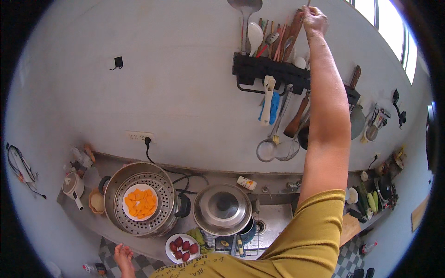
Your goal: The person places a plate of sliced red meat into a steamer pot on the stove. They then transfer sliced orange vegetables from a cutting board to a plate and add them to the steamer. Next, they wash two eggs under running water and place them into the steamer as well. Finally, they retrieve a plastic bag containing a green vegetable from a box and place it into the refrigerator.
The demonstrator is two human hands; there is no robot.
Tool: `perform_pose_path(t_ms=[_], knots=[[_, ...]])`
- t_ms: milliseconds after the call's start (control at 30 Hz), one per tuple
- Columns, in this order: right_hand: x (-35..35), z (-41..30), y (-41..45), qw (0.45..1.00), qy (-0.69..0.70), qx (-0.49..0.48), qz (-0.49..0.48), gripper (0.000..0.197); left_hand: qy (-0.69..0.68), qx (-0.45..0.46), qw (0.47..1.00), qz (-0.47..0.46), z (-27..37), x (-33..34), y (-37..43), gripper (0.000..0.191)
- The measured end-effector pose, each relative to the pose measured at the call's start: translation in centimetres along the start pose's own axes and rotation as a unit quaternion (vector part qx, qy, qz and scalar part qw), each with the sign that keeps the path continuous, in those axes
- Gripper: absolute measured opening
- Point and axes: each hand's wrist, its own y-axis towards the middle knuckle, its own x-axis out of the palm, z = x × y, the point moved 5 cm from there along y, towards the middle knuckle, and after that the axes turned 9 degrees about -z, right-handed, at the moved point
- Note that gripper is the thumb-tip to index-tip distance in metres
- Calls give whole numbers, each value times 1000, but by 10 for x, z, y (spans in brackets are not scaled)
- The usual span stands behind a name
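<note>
My right hand [315, 21] is raised high at the wall, its fingers pinched on a thin brown stick [308, 3], perhaps a chopstick. Just left of it, wooden utensils [294, 29], chopsticks, spoons and a white rice paddle [255, 36] stand in a black wall rack [269, 71]. My left hand [124, 257] hangs low before the counter, fingers slightly apart and holding nothing. Beyond it stands a large steel steamer pot [139, 166] with a perforated steamer tray [120, 212]. On the tray sits a white plate [127, 212] of orange food pieces [140, 204].
A steel lid [222, 208] lies right of the pot, beside the sink [274, 213]. Near the counter's front edge is a white plate [170, 255] of several dark red round foods [186, 246]. A power cord [147, 149] runs from the wall outlet. Strainers [267, 149] hang below the rack.
</note>
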Motion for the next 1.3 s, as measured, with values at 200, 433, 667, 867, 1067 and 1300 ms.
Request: perform_pose_path(t_ms=[200, 433, 667, 867, 1067, 1300], knots=[[-37, -57, -28, 963, -88, -74, 245, 23, -6, 7, 1000, -12, -6, -7, -2, 18], [45, 22, -34, 957, -123, 91, -245, 32, -21, 10, 1000, -9, -6, -14, -11, 21], [59, 2, -47, 939, -139, 66, -308, 32, -19, 17, 1000, 14, -2, -25, -24, 20], [45, 11, -21, 973, -145, 65, -169, 30, -51, 14, 999, 13, -11, -36, -24, 19], [9, -85, -30, 984, -143, -5, 104, 37, -39, 82, 993, 74, 1, -45, -44, 27], [-36, -195, -119, 973, 118, -177, -87, 42, 77, 361, 927, 65, 141, 54, -90, 29]])
